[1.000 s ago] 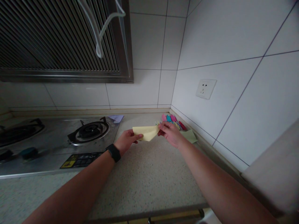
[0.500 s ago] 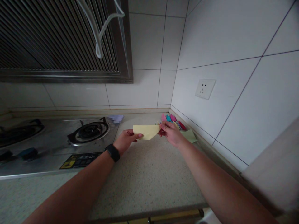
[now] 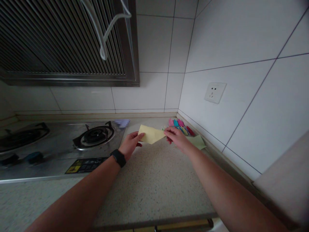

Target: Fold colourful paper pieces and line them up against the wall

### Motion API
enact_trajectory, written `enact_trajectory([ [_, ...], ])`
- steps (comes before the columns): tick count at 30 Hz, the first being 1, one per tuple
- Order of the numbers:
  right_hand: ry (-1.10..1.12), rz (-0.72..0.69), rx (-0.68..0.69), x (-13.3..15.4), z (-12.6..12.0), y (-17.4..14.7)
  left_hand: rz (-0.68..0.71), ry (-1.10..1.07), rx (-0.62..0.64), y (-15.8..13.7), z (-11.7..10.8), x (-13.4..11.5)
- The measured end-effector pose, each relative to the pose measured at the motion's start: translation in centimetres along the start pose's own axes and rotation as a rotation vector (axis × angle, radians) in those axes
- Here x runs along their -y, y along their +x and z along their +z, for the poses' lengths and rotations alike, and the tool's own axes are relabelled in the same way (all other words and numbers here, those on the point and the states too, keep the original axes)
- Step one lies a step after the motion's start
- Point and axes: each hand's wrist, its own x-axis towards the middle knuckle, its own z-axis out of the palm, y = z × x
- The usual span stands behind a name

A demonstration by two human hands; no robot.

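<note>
A pale yellow sheet of folded paper (image 3: pixel 151 134) is held up above the speckled countertop (image 3: pixel 154 180). My left hand (image 3: pixel 131 143) pinches its left end, thumb on the near face. On the other side, my right hand (image 3: pixel 175 136) grips the right tip between thumb and fingertips. Behind my right hand lie several small colourful folded paper pieces (image 3: pixel 178 123) in pink, blue, yellow and red, partly hidden. A light green sheet of paper (image 3: pixel 198 141) rests just right of that hand, under the forearm.
At the left is a gas stove (image 3: pixel 58 161) with a burner (image 3: pixel 95 135) near the counter. A purple cloth-like item (image 3: pixel 122 123) sits at its back corner. Overhead hangs a range hood (image 3: pixel 72 45) with a white cable (image 3: pixel 103 48). The right wall carries a socket (image 3: pixel 215 92).
The left end of the yellow paper has tilted upward, and its shape now looks more pointed toward the right. My hands keep hold of both ends. The view has shifted slightly.
</note>
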Motion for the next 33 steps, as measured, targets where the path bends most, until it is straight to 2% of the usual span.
enact_trajectory([
  [4,-0.114,0.021,0.098,-0.7,0.2,0.0,0.04,-0.046,-0.04,0.2,-0.1,0.2],
  [9,-0.175,0.144,0.203,-1.3,0.3,-0.2,0.082,-0.141,-0.004,0.3,0.1,0.2],
  [11,-0.185,0.122,0.226,-1.2,0.3,-0.2,0.081,-0.158,-0.001,0.3,0.1,0.3],
  [16,-0.21,-0.017,0.152,-0.7,0.0,-0.1,0.023,-0.064,0.012,0.2,0.0,0.4],
  [22,-0.236,-0.036,0.102,-0.7,-0.3,0.1,-0.016,0.127,0.023,0.0,-0.1,0.7],
  [28,-0.215,-0.112,-0.001,-0.7,-0.5,0.2,-0.067,0.048,0.034,0.0,-0.1,0.7],
  [33,-0.213,-0.149,-0.065,-0.8,-0.8,0.4,-0.034,0.079,0.096,-0.3,0.1,0.3],
])
